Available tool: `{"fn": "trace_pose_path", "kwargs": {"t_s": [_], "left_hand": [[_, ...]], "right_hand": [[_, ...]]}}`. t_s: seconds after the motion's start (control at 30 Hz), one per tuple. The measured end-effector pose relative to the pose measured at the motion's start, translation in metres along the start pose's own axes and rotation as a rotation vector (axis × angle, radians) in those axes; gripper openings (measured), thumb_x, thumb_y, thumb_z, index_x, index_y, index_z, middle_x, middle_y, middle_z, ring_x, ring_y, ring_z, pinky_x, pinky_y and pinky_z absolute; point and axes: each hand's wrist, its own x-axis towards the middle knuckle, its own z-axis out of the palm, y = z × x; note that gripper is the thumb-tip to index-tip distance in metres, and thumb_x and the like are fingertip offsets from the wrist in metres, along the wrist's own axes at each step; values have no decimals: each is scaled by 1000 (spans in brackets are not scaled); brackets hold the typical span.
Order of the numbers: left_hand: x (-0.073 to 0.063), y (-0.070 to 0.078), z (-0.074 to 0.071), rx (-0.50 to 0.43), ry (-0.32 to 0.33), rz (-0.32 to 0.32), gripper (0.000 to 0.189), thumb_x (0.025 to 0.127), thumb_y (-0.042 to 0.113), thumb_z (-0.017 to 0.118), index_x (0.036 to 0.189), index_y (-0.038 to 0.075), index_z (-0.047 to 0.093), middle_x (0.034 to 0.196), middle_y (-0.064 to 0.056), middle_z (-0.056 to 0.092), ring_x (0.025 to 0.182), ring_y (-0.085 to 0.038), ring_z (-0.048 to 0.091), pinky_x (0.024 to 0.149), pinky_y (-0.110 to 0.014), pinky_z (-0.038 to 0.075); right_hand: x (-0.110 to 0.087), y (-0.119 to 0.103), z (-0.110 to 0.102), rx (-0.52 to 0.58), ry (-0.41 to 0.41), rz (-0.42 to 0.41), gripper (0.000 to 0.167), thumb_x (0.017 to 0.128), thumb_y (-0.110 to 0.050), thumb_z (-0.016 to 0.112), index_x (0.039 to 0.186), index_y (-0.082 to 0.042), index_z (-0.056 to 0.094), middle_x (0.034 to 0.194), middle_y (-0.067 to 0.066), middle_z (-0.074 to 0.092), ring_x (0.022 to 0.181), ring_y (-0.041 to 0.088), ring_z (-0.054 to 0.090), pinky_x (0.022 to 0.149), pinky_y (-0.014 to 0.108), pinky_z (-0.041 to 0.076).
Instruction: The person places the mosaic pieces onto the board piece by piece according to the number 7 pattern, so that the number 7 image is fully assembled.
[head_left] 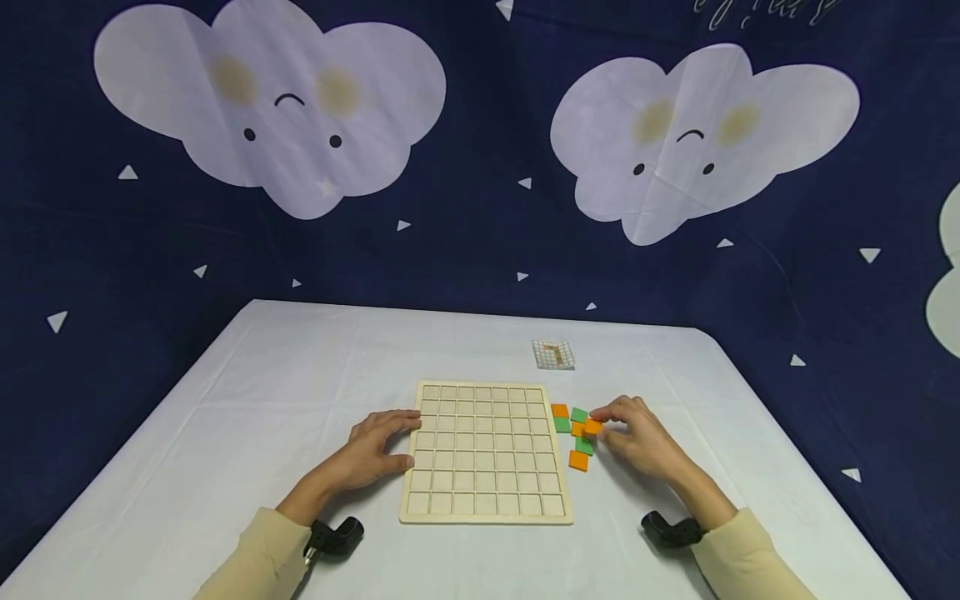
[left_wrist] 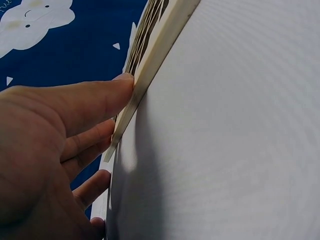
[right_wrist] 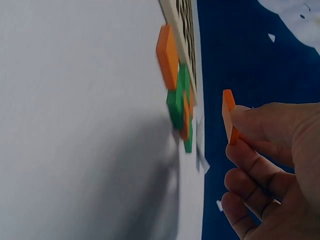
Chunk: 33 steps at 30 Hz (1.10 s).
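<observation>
A pale wooden grid board (head_left: 486, 452) lies flat on the table, its square cells bare. My left hand (head_left: 372, 450) touches the board's left edge with thumb and fingertips, the fingers spread and fairly straight; the left wrist view shows the thumb (left_wrist: 100, 105) against the rim. My right hand (head_left: 640, 437) pinches an orange square tile (right_wrist: 228, 117) between thumb and fingers, held above the other tiles. Beside the board's right edge lie several loose tiles, among them an orange tile (head_left: 578, 461), a green tile (head_left: 562, 425) and another orange tile (head_left: 559, 410).
A small card (head_left: 553, 355) printed with a grid and a coloured pattern lies behind the board. White cloth covers the table (head_left: 300, 367). A dark blue curtain (head_left: 480, 250) with cloud prints hangs behind it. Black wrist cameras sit on both forearms.
</observation>
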Motion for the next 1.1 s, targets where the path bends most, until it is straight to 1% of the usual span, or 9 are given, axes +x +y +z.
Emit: {"fn": "trace_pose_path", "kwargs": {"t_s": [0.17,0.37,0.53,0.63,0.77,0.93,1.1], "left_hand": [[0,0,0,2,0,9,52,81,18,72,128,7,55,145,-10,45,135,-37,32,106,-59,14],[0,-1,0,4,-1,16,51,81,18,71,128,7,55,144,-10,45,135,-37,32,105,-59,15],[1,-1,1,2,-2,6,52,81,18,71,128,8,55,145,-10,44,136,-38,31,105,-60,14],[1,-1,1,3,0,3,52,81,18,71,129,8,55,145,-10,44,136,-37,31,106,-60,14],[0,-1,1,1,0,4,52,81,18,71,129,7,54,145,-10,44,136,-38,31,106,-60,14],[1,-1,1,-4,0,0,52,81,18,71,129,8,54,145,-10,44,136,-37,30,106,-60,14],[1,-1,1,-6,1,-6,52,81,19,72,129,8,55,145,-10,44,136,-37,30,107,-60,13]], "right_hand": [[2,-12,3,20,11,-11,26,81,-9,68,107,-12,70,100,-2,62,102,20,49,89,43,41],[5,-26,8,42,30,-50,24,81,-11,71,105,-13,70,99,-3,62,101,19,50,88,42,42],[9,-35,13,63,20,-65,25,82,-12,70,107,-14,70,100,-6,61,100,15,48,88,38,42],[10,-40,16,80,12,-74,28,81,-11,70,109,-14,70,101,-6,61,97,16,47,85,35,40],[14,-49,21,108,-5,-83,28,82,-9,69,110,-13,69,100,-5,60,97,20,47,83,36,40],[19,-58,27,106,-21,-94,27,83,-11,68,110,-11,69,101,-5,60,97,17,46,83,34,38],[25,-68,34,108,-20,-112,27,84,-13,68,111,-12,69,101,-6,59,97,16,45,84,35,37]]}}
